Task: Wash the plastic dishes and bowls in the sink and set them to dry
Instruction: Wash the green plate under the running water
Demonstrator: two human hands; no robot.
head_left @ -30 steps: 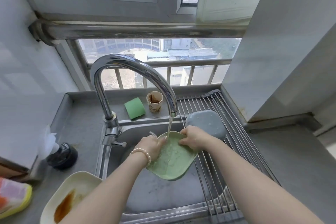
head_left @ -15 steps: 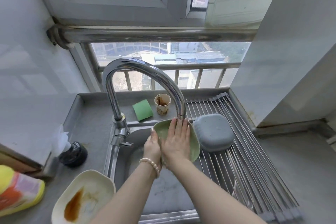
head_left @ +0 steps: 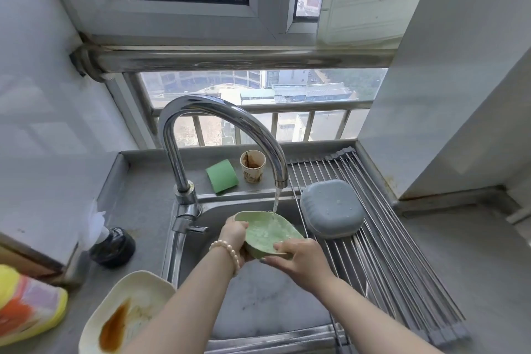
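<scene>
A green plastic dish (head_left: 265, 234) is held over the sink (head_left: 258, 310) under the running water of the faucet (head_left: 230, 115). My left hand (head_left: 234, 234) grips its left rim. My right hand (head_left: 298, 260) holds its near right edge, thumb on the inside. A blue-grey bowl (head_left: 332, 208) lies upside down on the metal drying rack (head_left: 388, 253) to the right. A cream dish (head_left: 126, 316) smeared with brown sauce sits on the counter at the lower left.
A green sponge (head_left: 221, 176) and a stained paper cup (head_left: 253, 166) stand on the ledge behind the sink. A black stopper-like object (head_left: 113, 244) and a yellow and orange bottle (head_left: 26, 307) are at the left. A wall corner rises at the right.
The green dish has tipped from upright to hollow side up under the stream. My right hand has moved from flat against its face to its near edge.
</scene>
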